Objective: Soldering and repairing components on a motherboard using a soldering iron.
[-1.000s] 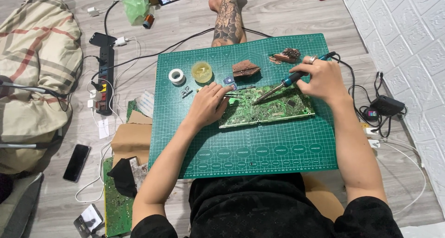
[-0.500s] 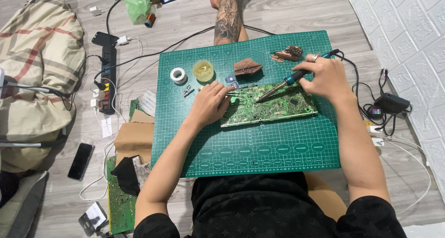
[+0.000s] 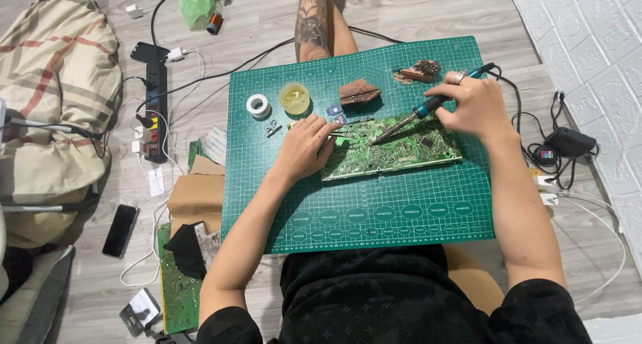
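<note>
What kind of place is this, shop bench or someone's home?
Most likely a room at home, with work done on the floor. A green cutting mat lies over wood-look flooring, a striped blanket is bunched at the left, and a black power strip with loose cables runs beside it.

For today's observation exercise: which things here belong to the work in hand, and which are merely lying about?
In use: right hand holding the soldering iron, tip on the green circuit board; left hand steadying the board with a thin tool; cutting mat beneath.

Lying about: phone, power strip, blanket, cardboard, second board.
</note>
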